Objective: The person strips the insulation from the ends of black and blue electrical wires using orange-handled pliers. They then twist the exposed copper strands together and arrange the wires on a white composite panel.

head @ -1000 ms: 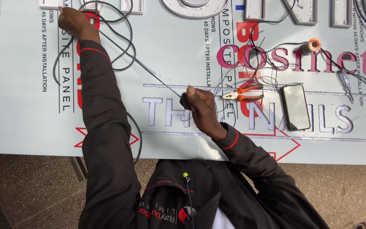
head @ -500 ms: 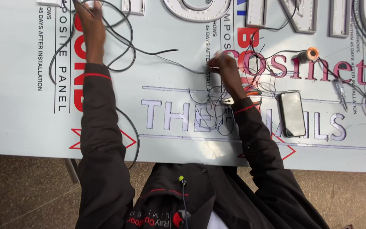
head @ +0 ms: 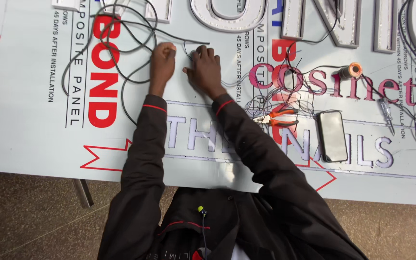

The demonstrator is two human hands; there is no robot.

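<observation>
Over pale sign panel point(head: 34, 139), both hands' fingers point(head: 168, 49) pinch thin, looping grey cable point(head: 136, 45).

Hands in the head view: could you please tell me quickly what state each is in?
Left hand: shut on the grey cable.
Right hand: fingers curled at that cable; grip cannot be told.

Pale grey-white sign panel point(head: 34, 139) showing red block lettering, black small print and red zigzag outlines near its near edge. Grey cable point(head: 121, 48) looping dark grey at the far left. Raised letters point(head: 227, 14) along the far edge looking white. Pliers point(head: 278, 118) showing orange handles. Phone point(head: 333, 136) lying black. Wire spool point(head: 351, 71) showing orange. Script lettering on the right showing magenta; lower lettering pale lilac. Sleeves point(head: 140, 159) appearing black with red cuff piping. Floor point(head: 25, 212) showing brown speckle.
</observation>
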